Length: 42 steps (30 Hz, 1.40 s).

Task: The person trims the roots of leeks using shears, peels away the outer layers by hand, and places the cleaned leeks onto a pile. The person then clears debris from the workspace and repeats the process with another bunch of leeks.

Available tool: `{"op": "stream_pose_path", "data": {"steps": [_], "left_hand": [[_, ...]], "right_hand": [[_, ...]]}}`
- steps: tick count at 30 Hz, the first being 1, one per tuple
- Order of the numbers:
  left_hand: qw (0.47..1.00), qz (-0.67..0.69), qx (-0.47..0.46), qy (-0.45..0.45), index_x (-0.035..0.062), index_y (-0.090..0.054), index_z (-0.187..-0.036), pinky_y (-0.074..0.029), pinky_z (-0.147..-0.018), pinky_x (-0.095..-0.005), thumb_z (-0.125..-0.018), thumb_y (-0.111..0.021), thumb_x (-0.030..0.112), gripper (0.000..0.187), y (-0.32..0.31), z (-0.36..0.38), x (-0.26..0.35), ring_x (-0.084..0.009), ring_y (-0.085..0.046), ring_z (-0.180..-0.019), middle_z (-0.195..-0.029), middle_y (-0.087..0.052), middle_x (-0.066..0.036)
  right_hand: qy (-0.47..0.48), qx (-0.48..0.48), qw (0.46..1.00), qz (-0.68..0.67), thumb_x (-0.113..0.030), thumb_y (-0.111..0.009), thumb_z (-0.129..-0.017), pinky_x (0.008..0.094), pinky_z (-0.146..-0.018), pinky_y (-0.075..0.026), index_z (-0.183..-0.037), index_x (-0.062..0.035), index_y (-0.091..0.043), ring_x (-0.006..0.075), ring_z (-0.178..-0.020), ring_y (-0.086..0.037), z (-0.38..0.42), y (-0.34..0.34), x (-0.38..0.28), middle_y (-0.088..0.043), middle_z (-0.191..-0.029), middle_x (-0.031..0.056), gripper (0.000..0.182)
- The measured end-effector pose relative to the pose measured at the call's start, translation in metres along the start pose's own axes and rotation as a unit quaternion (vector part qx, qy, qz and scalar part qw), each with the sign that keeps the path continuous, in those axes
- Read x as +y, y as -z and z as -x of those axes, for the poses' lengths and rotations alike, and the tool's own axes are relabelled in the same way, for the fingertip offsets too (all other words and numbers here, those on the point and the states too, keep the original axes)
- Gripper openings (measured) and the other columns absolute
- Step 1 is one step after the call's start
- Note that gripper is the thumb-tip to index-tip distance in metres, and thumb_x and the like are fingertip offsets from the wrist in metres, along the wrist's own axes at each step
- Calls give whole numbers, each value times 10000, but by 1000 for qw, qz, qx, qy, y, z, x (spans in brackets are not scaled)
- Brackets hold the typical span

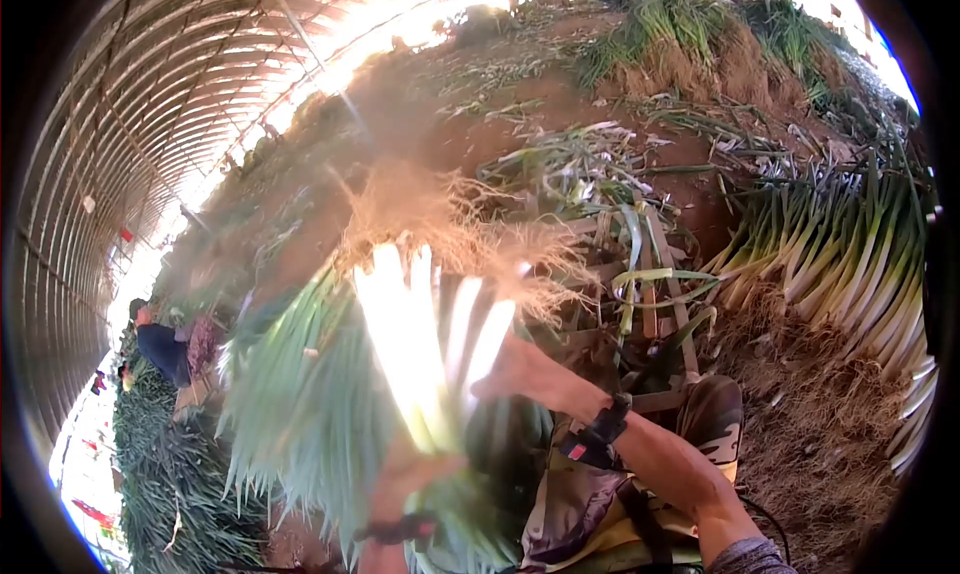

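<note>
A bunch of long green onions (395,324) is held up in front of me, roots upward and green leaves downward. My left hand (415,474), blurred by motion, is closed round the stalks low down, where white turns green. My right hand (515,369) is closed on the white stalks at the right side of the bunch, its fingertips partly hidden. Brown tangled roots (420,209) top the white stems. Both wrists wear dark bands. Close behind the bunch, on the left, hangs a broad mass of green leaves (300,404).
Rows of green onions (850,244) lie at the right, roots toward me. More bundles (690,34) stand at the back. A wooden frame (660,284) with loose leaves is beyond my knees. A person (165,354) is at the far left, beside piled leaves (180,484).
</note>
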<state>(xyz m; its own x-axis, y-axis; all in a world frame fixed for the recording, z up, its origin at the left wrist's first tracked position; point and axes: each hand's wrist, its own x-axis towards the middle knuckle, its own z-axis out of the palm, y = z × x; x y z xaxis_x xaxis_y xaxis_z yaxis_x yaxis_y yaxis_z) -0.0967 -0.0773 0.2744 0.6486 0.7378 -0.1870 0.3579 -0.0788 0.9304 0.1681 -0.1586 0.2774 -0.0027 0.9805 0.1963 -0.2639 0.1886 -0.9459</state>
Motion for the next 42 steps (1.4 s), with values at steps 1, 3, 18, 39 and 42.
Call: {"op": "stream_pose_path", "data": {"steps": [1, 3, 18, 39, 42], "left_hand": [[1000, 17, -6, 2, 1, -550, -1379, -559, -894, -336, -664, -903, 27, 798, 0, 6, -3, -193, -670, -1023, -1160, -676, -68], [999, 49, -19, 9, 4, -555, -1364, -560, -891, -338, -670, -903, 42, 778, -6, 10, 19, -196, -668, -1022, -1145, -677, -66], [999, 13, 5, -30, 13, -516, -1383, -588, -842, -332, -752, -885, 35, 731, -9, 23, 16, -213, -681, -1031, -1203, -658, -104], [893, -16, 357, -274, -104, -480, -1406, -545, -873, -364, -913, -627, 318, 666, 269, 208, 207, -257, -645, -952, -1043, -656, -170], [896, 30, 322, -305, -89, -478, -1394, -554, -851, -367, -898, -644, 280, 640, 275, 222, 239, -242, -629, -987, -1071, -631, -165]], "right_hand": [[2, -3, 1000, -20, -157, -785, -842, 419, -1143, -412, -1535, -11, -326, 278, -1335, -514, 1, -7, -4, -519, -1454, 193, 845], [29, 11, 1000, 4, -204, -799, -873, 408, -1123, -438, -1514, -18, -370, 267, -1302, -551, -6, -16, 4, -558, -1418, 184, 793], [56, -32, 995, 74, -307, -745, -872, 454, -1086, -483, -1463, 45, -452, 331, -1247, -590, -19, -63, -27, -583, -1378, 245, 748], [-175, 37, 925, 335, -287, -736, -921, 442, -1023, -533, -1528, -19, -381, 300, -1162, -649, 116, 112, -27, -673, -1246, 211, 752], [-152, 68, 923, 347, -258, -751, -908, 393, -936, -560, -1520, -16, -408, 254, -1065, -671, 135, 128, -26, -676, -1237, 189, 742]]}}
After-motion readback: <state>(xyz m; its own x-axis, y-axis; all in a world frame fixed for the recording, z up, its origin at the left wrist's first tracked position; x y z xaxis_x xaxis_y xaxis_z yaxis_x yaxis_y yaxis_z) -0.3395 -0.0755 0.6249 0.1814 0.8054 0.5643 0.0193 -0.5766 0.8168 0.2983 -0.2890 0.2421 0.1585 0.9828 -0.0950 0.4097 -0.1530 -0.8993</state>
